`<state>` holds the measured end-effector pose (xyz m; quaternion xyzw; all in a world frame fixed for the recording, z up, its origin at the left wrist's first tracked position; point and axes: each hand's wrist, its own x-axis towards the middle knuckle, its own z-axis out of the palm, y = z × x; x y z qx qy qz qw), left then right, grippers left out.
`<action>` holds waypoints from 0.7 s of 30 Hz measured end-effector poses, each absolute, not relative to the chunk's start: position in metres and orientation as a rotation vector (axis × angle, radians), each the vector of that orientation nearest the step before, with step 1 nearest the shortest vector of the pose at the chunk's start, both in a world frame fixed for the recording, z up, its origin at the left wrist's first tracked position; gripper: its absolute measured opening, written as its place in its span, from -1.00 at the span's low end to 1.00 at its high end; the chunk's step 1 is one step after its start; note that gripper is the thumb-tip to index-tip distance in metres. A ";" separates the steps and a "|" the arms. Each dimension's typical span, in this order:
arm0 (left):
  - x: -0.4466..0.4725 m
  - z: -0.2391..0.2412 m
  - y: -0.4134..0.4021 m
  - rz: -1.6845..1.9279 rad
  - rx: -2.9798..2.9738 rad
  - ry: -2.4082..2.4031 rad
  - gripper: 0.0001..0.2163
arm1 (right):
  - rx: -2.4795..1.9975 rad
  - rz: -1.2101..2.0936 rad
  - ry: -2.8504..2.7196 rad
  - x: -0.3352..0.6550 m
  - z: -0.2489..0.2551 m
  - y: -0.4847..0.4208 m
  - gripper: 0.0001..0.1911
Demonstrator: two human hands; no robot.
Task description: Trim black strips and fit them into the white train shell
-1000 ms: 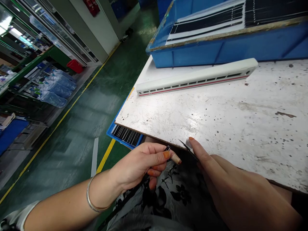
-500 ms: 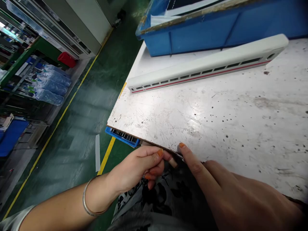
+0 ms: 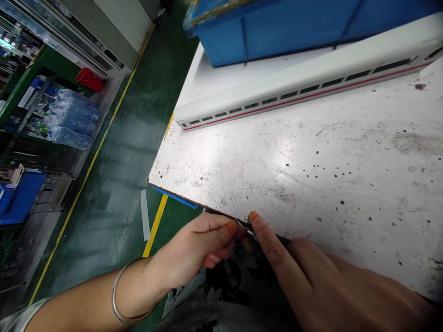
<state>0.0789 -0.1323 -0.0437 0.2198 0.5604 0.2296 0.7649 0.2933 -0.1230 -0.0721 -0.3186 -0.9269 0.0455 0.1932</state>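
Note:
My left hand (image 3: 197,251) is pinched shut on a thin dark strip (image 3: 244,226) at the near edge of the worn white table (image 3: 311,175). My right hand (image 3: 311,276) lies beside it, its forefinger stretched out and pressing on the same strip with a small metal tool that barely shows. Both hands meet just over the table's front edge, above my dark flowered clothing. A long white toy train body (image 3: 301,83) with black windows and a red stripe lies across the far part of the table.
A blue plastic crate (image 3: 284,27) stands behind the train body. A blue tray edge (image 3: 175,197) shows under the table's left corner. To the left lie the green floor with yellow lines (image 3: 155,226), shelves with wrapped bottles (image 3: 69,124) and a red bin (image 3: 89,79).
My view has tilted down and nearer, so crate and train slid up. My hands drew together at the table edge, and the blue tray below is now mostly hidden.

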 end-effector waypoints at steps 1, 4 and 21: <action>0.079 -0.044 -0.132 0.494 0.484 1.220 -0.64 | -0.898 0.135 -2.607 0.293 -0.073 -0.123 -0.35; 0.078 -0.043 -0.132 0.472 0.499 1.225 -0.62 | -0.910 0.128 -2.627 0.292 -0.074 -0.124 -0.39; 0.077 -0.045 -0.131 0.459 0.462 1.232 -0.61 | -0.945 0.131 -2.641 0.292 -0.072 -0.123 -0.41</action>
